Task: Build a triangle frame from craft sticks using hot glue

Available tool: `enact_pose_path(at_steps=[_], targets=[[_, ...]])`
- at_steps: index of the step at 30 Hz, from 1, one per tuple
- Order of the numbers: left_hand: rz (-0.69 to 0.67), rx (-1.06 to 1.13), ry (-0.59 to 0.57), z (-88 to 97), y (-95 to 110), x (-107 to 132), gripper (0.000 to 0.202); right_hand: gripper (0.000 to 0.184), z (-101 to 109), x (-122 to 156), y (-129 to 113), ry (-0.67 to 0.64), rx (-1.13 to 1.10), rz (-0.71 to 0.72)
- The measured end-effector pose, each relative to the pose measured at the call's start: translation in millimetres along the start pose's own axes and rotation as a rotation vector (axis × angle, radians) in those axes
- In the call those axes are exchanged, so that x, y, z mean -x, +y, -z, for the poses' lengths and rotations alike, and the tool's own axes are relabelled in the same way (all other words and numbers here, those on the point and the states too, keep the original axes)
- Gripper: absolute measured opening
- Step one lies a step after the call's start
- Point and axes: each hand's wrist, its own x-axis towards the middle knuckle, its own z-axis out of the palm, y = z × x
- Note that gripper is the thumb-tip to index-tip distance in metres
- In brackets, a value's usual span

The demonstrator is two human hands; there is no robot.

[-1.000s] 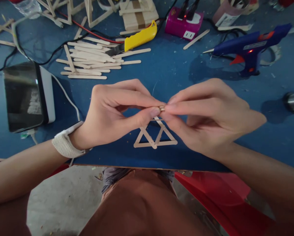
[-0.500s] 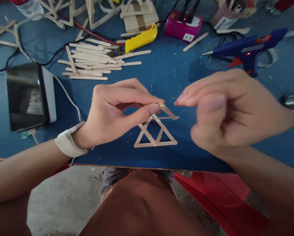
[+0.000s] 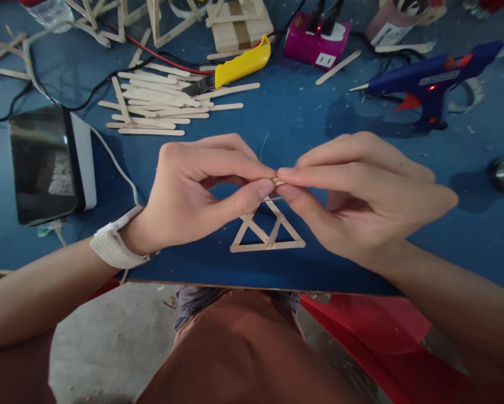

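Observation:
My left hand [image 3: 197,188] and my right hand [image 3: 361,193] meet above the blue table [image 3: 294,123], both pinching a short piece of wooden craft stick [image 3: 278,182] between thumb and fingers. Only the stick's middle shows between the fingertips. Just below the hands a flat triangle frame of craft sticks [image 3: 267,233] lies on the table near its front edge. A white band wraps my left wrist.
A pile of loose craft sticks [image 3: 159,101] and a yellow utility knife [image 3: 235,67] lie behind my left hand. A blue glue gun [image 3: 429,81] rests at the right, a pink power adapter [image 3: 317,39] behind. A phone [image 3: 41,163] lies left. Stick frames stand at the back.
Half a second ago my right hand had let go and pulled back to the right, leaving the stick piece in my left hand; now it has returned and pinches the piece again.

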Motion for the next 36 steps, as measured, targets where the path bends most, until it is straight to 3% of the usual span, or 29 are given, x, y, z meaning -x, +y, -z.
enact_pose_path(at_steps=[8,12,18,27,31,36], targets=[[-0.051,-0.042,0.023,0.3,0.5,-1.3,0.013,0.022,5.8,-1.5,-0.4,-0.044,-0.048,-0.006],[-0.048,-0.049,0.036,-2.0,1.9,-1.4,0.010,0.021,8.8,-2.4,-0.6,-0.095,-0.046,-0.011],[0.000,-0.016,0.059,-5.9,4.3,-0.2,0.012,0.035,13.0,-4.6,-3.8,-0.144,-0.057,-0.051],[0.016,0.088,0.076,-5.4,-0.7,-0.8,0.002,0.013,-1.5,-3.2,-4.7,-0.008,-0.131,-0.088],[0.025,0.064,0.063,-4.6,1.2,-0.9,0.010,0.022,-0.1,-4.0,-6.2,-0.015,-0.138,-0.136],[0.001,0.051,0.056,-4.4,1.2,-1.8,0.010,0.020,1.3,-5.4,-4.3,-0.015,-0.146,-0.064]])
